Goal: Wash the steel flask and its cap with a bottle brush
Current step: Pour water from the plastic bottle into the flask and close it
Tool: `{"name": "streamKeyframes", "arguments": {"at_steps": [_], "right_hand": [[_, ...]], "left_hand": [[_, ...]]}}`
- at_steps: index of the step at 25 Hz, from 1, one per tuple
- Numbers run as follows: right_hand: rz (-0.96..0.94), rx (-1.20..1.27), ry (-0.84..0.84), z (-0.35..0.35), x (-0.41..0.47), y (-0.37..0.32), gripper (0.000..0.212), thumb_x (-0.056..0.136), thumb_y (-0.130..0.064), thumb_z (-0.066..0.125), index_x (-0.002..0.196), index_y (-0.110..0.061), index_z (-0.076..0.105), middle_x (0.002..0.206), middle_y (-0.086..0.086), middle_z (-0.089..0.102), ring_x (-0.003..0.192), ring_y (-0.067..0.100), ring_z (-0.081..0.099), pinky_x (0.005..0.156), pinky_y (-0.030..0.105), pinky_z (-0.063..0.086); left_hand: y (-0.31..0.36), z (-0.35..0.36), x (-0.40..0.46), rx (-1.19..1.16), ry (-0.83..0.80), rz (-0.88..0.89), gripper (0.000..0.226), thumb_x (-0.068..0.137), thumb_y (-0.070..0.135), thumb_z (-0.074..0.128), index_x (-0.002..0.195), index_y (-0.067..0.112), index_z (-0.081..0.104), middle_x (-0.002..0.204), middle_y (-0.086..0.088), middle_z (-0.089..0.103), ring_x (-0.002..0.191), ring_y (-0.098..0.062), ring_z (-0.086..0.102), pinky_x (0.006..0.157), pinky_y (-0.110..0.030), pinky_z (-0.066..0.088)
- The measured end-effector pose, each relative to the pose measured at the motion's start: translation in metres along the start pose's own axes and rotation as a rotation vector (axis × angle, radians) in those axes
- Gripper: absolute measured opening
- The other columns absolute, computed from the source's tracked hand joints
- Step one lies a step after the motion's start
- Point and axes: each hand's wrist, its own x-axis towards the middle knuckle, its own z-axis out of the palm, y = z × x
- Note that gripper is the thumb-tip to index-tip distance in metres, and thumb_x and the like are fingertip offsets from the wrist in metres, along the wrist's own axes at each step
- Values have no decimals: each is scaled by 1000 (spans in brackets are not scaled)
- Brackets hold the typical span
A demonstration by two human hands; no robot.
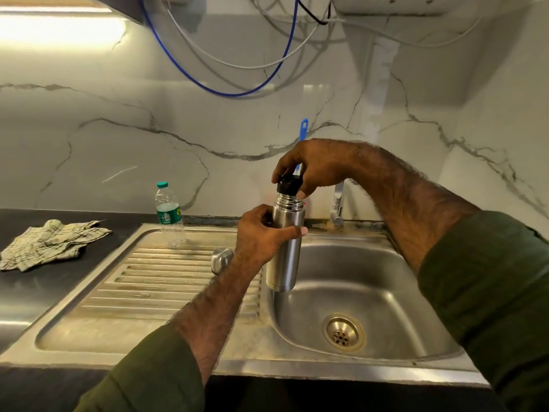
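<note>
Kitchen sink (386,292) set in a dark counter (26,233), marble backsplash behind, loose cables hanging overhead.

Right hand (315,165) comes from above, fingers curled round the black stopper (289,184) and pinching its rim from both sides. Stopper sits at the flask mouth, tilted a little; bare threads show just below it, so it looks partly unscrewed or nearly lifted off, can't tell which.

Left hand (261,233) wraps the upper body of the steel flask (285,248), thumb across the front, fingers curled behind. Flask is held upright in the air, base over the left edge of the basin and not resting on anything.

Key relation: flask long axis runs vertical, stopper directly on top of it, right-hand fingers straight above the mouth. Likely next move is a twist-and-lift along that axis while the left hand holds the body against the turn. Right hand is the one on the stopper; left is the anchor.

Outward: a steel cup cap (221,258) lies on the ribbed drainboard (148,281), just left of the left wrist, apart from the flask. Blue handle (303,129), probably the bottle brush, stands against the wall behind the right hand, mostly hidden. Tap (337,203) behind the right forearm, no water visible. Plastic water bottle (169,215) at the back of the drainboard, checked cloth (50,242) on the counter well to the left.

Washing not yet begun by the look of it: basin dry-looking, brush untouched.
</note>
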Motion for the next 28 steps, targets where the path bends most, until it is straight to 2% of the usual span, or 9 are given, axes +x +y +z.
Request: {"name": "streamKeyframes", "arguments": {"at_steps": [4, 9, 12, 14, 17, 20, 23, 26, 28], "right_hand": [[51, -95, 6, 2, 6, -5, 43, 89, -40, 79, 128, -26, 69, 118, -4, 70, 99, 11, 64, 79, 27, 49], [242, -365, 131, 22, 11, -10, 86, 77, -92, 42, 93, -12, 69, 83, 3, 70, 78, 14, 65, 62, 27, 45], [164, -289, 134, 20, 4, -7, 80, 91, -84, 31, 117, -19, 70, 112, 2, 73, 98, 16, 65, 82, 34, 47], [22, -66, 42, 12, -2, -3, 47, 101, -55, 57, 142, -32, 59, 140, -3, 63, 112, 10, 57, 98, 35, 43], [-22, -44, -7, 9, -2, 3, 48, 96, -26, 73, 141, -32, 60, 136, -3, 65, 109, 8, 57, 98, 33, 46], [48, -132, 93, 14, 9, 4, 47, 93, -55, 67, 126, -22, 69, 120, 2, 69, 102, 12, 61, 86, 30, 49], [212, -329, 181, 27, 12, -2, 82, 79, -91, 45, 97, -14, 68, 90, 4, 69, 82, 15, 62, 65, 28, 45], [263, -532, 310, 45, 11, -6, 98, 71, -101, 12, 78, -16, 60, 72, 3, 64, 69, 17, 61, 66, 35, 50], [231, -415, 296, 48, 12, 0, 103, 73, -98, 6, 92, -17, 68, 85, 4, 71, 81, 19, 66, 77, 39, 54]], "left_hand": [[0, -3, -1, 5, -1, -3, 63, 54, 50, 102, 103, 23, 74, 92, 7, 77, 84, -11, 75, 79, -32, 65], [1, -4, -3, 6, 18, 9, 62, 56, 50, 102, 104, 23, 73, 93, 7, 77, 85, -11, 75, 82, -34, 65], [-2, -6, -3, 1, 23, 5, 61, 55, 51, 102, 100, 24, 73, 90, 6, 78, 83, -11, 75, 80, -37, 66], [-3, -8, -2, -13, 36, -4, 59, 55, 48, 103, 99, 22, 74, 89, 5, 78, 81, -11, 76, 79, -37, 66], [-1, -8, -1, -11, 35, -7, 58, 56, 45, 103, 100, 21, 74, 89, 5, 78, 80, -11, 75, 77, -34, 66], [0, -6, -1, -1, 25, -4, 60, 55, 49, 103, 101, 22, 74, 89, 6, 78, 80, -10, 76, 77, -34, 67], [-1, -4, -2, -10, 31, -6, 62, 53, 52, 102, 101, 24, 74, 90, 7, 79, 81, -9, 76, 79, -36, 67], [-2, -4, -4, -11, 17, 20, 59, 54, 49, 103, 98, 23, 74, 87, 6, 78, 79, -10, 76, 76, -33, 66], [-3, -6, -3, -19, 21, 20, 57, 55, 47, 104, 97, 22, 75, 86, 6, 79, 78, -10, 76, 73, -31, 65]]}}
